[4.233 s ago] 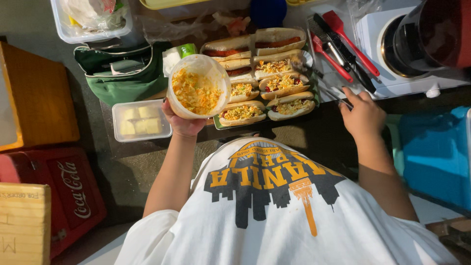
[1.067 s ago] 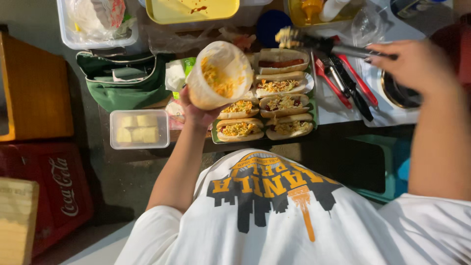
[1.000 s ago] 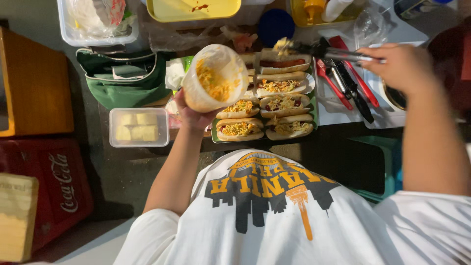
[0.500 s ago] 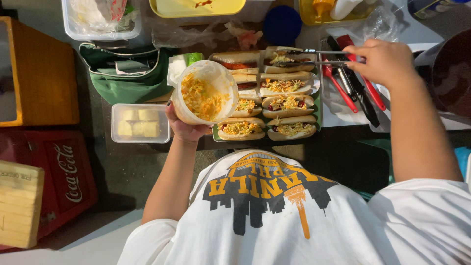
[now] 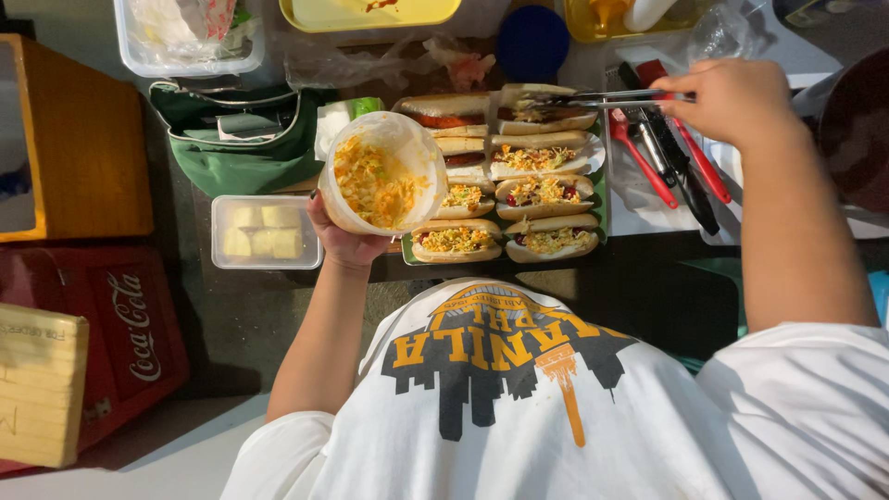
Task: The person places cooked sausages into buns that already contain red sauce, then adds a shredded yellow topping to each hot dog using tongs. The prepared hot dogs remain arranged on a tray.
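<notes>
My left hand (image 5: 344, 243) holds up a clear plastic tub (image 5: 381, 183) of shredded orange and green slaw, tilted toward me, just left of a tray (image 5: 599, 190) of filled hot dog buns (image 5: 546, 196). Gripping metal tongs (image 5: 602, 96), my right hand (image 5: 734, 100) reaches in from the right. The tong tips rest over the far right bun (image 5: 542, 111), where some slaw lies. Several nearer buns are topped with slaw; the far left bun (image 5: 443, 109) shows only a red sausage.
Left of the tray are a green bag (image 5: 239, 139) and a small clear box of yellow cubes (image 5: 264, 231). Red and black tongs (image 5: 662, 157) lie to the right. A blue lid (image 5: 532, 42), yellow trays (image 5: 370, 13), a wooden box (image 5: 79, 139) and a red crate (image 5: 102, 333) surround.
My right hand picked up the metal tongs and carried slaw from the far side down onto the far right bun. The tub in my left hand dropped slightly and tilted.
</notes>
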